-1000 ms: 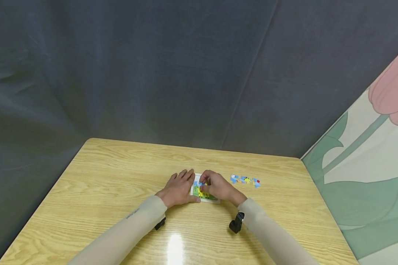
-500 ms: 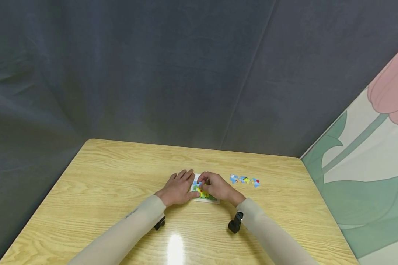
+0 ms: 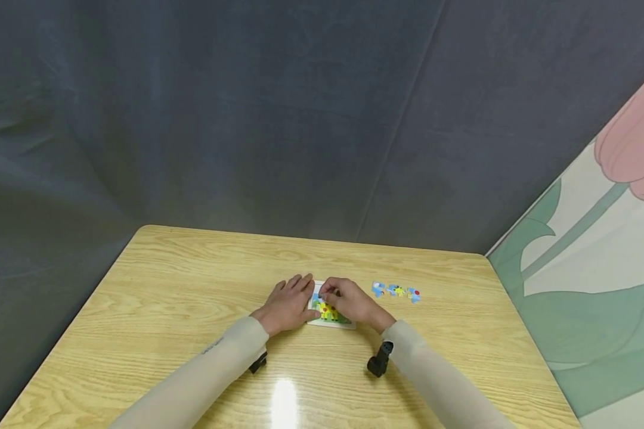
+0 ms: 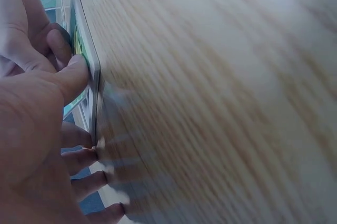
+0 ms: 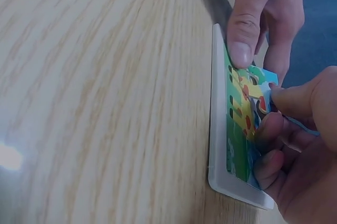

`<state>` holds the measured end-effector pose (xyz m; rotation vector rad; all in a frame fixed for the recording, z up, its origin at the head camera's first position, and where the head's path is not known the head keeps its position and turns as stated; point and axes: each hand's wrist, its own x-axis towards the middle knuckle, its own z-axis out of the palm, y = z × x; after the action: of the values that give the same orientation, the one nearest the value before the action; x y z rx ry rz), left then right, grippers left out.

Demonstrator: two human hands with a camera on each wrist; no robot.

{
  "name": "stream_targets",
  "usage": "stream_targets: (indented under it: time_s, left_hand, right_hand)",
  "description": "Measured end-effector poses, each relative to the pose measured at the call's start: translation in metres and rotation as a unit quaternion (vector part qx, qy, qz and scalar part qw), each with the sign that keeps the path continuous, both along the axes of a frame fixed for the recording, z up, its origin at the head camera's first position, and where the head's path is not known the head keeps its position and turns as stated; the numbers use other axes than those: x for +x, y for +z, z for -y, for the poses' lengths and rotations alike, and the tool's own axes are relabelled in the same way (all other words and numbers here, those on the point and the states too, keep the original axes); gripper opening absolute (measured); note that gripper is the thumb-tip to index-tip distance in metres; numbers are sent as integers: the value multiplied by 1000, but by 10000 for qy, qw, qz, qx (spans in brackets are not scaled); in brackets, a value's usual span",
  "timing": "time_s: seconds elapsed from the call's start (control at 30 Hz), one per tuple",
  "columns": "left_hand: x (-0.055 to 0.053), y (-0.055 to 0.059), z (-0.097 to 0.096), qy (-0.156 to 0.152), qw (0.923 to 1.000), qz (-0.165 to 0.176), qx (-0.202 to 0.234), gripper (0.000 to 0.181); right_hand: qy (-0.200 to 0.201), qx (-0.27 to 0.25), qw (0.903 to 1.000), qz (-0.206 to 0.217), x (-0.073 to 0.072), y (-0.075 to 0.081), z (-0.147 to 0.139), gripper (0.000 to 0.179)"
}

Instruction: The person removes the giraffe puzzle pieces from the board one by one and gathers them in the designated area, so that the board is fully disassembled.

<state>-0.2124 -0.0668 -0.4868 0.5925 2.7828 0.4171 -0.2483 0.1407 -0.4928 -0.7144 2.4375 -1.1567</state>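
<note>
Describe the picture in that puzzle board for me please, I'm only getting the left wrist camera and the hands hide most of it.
Observer: The right wrist view shows the puzzle board with a yellow figure with red patches, over green.
Operator: Any pieces lying outside the board?
Observer: Yes, the head view shows three loose pieces on the table, off to the person's right of the board.
Operator: What's on the one farthest right?
Observer: The far-right piece is blue with a round red spot.
</note>
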Motion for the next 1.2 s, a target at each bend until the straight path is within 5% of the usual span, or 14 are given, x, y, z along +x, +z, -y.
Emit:
stream_targets:
  time_s: [0.37,1.2]
  left_hand:
    - [0,-1,1,-27,10000,50,55,81]
    - [0,2,4,-198,9997,119,-52,99]
  right_hand:
    - [-153,-290,9980,536,-1,7,0,19]
    - [-444,-144,9979,446,3,9,-22,19]
